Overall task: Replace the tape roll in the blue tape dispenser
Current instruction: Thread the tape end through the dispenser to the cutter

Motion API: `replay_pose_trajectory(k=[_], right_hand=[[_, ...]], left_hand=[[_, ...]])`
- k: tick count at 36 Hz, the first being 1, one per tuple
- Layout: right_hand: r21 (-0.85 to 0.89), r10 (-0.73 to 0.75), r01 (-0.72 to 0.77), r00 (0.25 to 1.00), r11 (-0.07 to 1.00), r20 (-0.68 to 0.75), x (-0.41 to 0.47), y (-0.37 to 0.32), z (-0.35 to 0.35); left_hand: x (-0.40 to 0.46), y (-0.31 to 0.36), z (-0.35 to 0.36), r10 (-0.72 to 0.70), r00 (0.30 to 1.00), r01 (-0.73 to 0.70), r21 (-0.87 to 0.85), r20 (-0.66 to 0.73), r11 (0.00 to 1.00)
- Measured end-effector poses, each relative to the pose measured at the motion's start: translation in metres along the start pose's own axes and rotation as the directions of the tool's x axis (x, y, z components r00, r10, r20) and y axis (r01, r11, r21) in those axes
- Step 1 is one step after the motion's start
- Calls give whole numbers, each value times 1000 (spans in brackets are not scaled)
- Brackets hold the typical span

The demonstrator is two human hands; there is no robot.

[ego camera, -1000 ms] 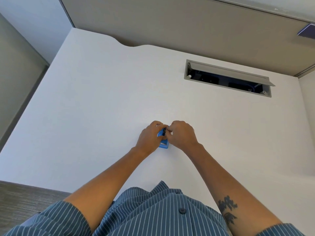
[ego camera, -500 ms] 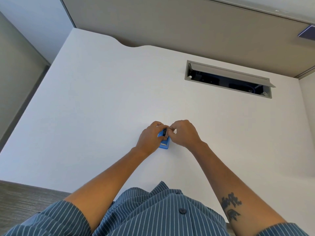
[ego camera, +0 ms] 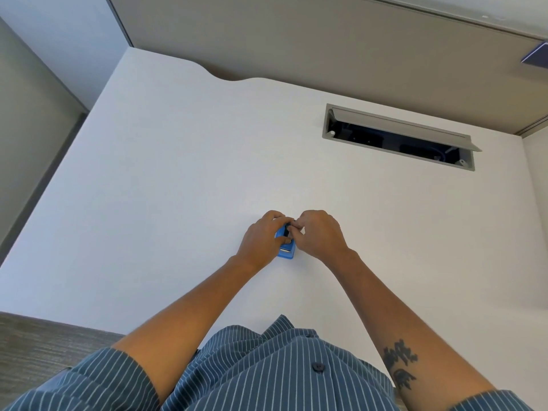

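Note:
The small blue tape dispenser (ego camera: 286,252) stands on the white desk (ego camera: 178,179) in front of me, its metal cutter end toward me. My left hand (ego camera: 261,240) grips its left side, thumb across the top. My right hand (ego camera: 318,234) is curled beside it on the right, fingertips pinching at the dark roll area on top of the dispenser. The tape roll itself is mostly hidden by my fingers.
An open grey cable tray (ego camera: 398,137) is set into the desk at the back right. A beige partition panel (ego camera: 296,40) runs along the far edge. Carpet (ego camera: 35,342) shows past the near left edge.
My right hand has shifted slightly to the right and its fingers have reworked their pinch at the top of the dispenser. The left hand and the dispenser stay in place.

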State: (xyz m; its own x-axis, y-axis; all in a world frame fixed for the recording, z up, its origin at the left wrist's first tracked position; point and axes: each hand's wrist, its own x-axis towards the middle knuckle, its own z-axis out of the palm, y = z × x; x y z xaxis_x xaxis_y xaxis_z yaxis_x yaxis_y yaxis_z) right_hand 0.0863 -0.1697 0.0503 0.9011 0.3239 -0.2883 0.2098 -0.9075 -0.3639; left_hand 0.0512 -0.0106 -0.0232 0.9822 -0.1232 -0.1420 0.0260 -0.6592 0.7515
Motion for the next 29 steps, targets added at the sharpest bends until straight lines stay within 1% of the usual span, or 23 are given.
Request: replay_pose_trajectory(k=[8,13,16,21,25,29], right_hand=[[30,0,0,1000,1000,-24,0,2,2],[58,-30,33,998,998,-56,0,8,5],[37,-59,60,998,998,-32,-1,12,4],[-52,-93,93,996,994,8,-3,16,5],[-56,-107,106,994,993,-3,-2,12,4],[-58,-83,83,997,995,0,1,10,3]], left_hand=[[-1,1,-1,-6,1000,6,-4,4,1000],[-1,1,-1,-3,1000,3,-6,1,1000],[-1,2,-1,-1,1000,2,-8,3,1000],[-1,1,-1,-1,1000,1,-7,3,1000],[-1,1,-1,-9,1000,9,-9,9,1000],[-1,1,-1,-13,1000,13,-2,13,1000]])
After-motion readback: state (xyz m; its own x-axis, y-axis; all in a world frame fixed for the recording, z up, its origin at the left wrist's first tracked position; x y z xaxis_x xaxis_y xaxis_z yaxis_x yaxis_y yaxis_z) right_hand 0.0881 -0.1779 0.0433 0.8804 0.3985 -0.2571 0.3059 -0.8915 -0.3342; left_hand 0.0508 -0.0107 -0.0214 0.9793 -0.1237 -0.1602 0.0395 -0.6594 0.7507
